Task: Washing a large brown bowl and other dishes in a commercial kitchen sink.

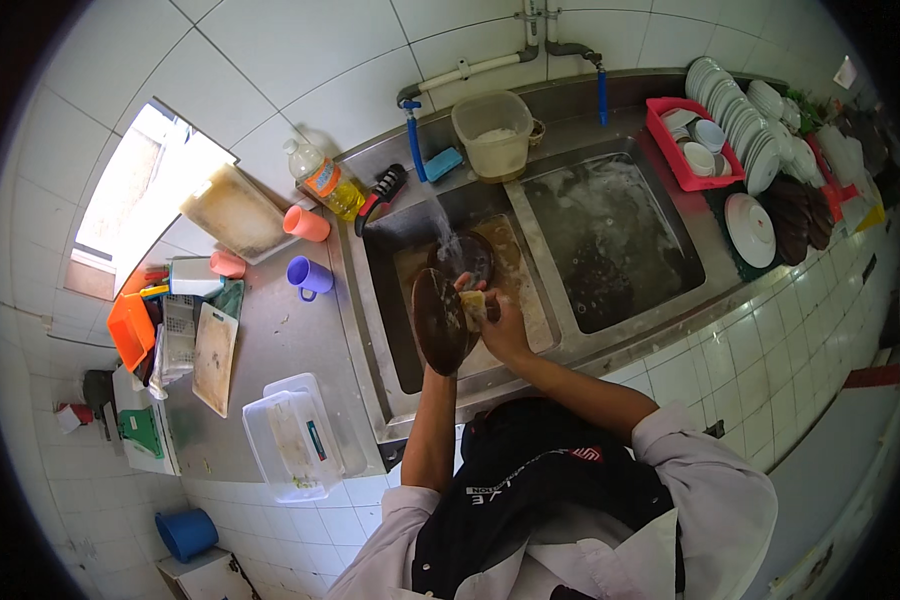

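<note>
Over the left basin of a steel double sink [385,405], my left hand [471,282] holds a brown oval dish [436,319] tilted on its edge; the dish hides much of that hand. My right hand [501,319] grips a yellowish sponge [474,306] against the dish's right side. Water runs from a blue tap hose [414,142] onto another dark brown dish [477,252], which lies in the basin just beyond my hands. Cloudy brownish water covers part of the basin floor. The right basin holds murky, foamy water [607,240].
A clear plastic tub [493,124] and a blue sponge [444,164] stand behind the basins. At right are a red basket [694,180] of bowls, stacked white plates [735,112] and brown dishes [791,214]. At left are an oil bottle [326,184], a purple mug [310,277] and clear containers [289,442].
</note>
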Demonstrator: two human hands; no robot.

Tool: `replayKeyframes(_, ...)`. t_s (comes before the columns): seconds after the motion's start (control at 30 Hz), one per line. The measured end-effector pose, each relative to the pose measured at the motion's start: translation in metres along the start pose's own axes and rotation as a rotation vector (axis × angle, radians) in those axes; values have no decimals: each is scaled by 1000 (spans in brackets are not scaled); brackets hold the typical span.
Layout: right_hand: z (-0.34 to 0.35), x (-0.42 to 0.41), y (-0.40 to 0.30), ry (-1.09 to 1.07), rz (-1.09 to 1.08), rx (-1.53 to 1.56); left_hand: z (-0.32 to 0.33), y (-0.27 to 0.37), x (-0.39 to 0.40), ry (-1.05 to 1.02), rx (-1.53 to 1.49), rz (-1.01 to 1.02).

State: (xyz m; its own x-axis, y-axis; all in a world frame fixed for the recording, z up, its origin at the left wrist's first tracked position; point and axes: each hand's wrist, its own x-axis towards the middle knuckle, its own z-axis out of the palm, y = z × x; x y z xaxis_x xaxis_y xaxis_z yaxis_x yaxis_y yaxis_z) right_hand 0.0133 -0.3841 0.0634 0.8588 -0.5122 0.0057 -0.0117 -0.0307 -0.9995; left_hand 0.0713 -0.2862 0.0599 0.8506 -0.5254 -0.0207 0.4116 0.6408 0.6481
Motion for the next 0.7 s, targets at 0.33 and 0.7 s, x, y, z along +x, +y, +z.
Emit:
replayKeyframes(0.33,-28,26,-41,-105,-48,72,-46,-11,2,279,365,-550)
replayKeyframes(0.7,-84,-9,-15,-285,387,964,-19,-52,37,742,227,-284)
